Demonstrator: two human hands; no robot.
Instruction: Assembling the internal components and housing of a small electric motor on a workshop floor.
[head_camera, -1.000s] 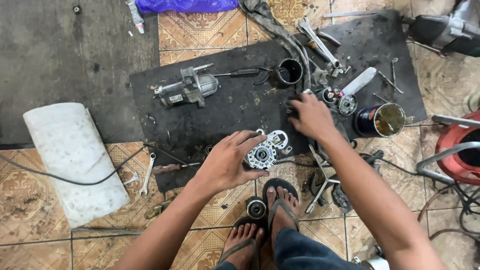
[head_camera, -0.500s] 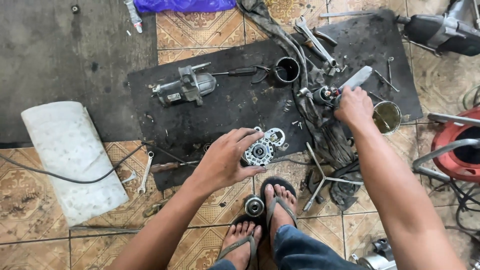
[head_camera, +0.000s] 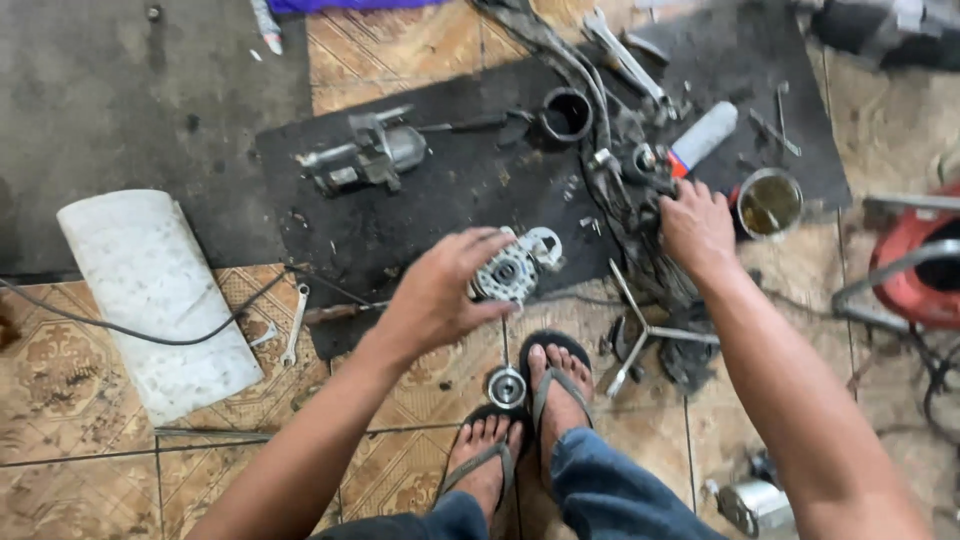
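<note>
— Silvery metal, that round cover (head_camera: 512, 268) with the holes: where does it sit?

— On the near edge of the black mat (head_camera: 450, 200), lying flat, face up, its small lug pointing right and away. The left hand (head_camera: 440, 290) curls over its left side, fingers half closed on the rim.

— And the right hand (head_camera: 697, 228)?

— Fingers bent, resting on the greasy heap of parts (head_camera: 640, 170) beside the tin cup (head_camera: 768, 203). Whether it grips anything, I cannot tell. A cross wrench (head_camera: 645, 330) lies just below.

Soft even daylight, slight blur
</note>
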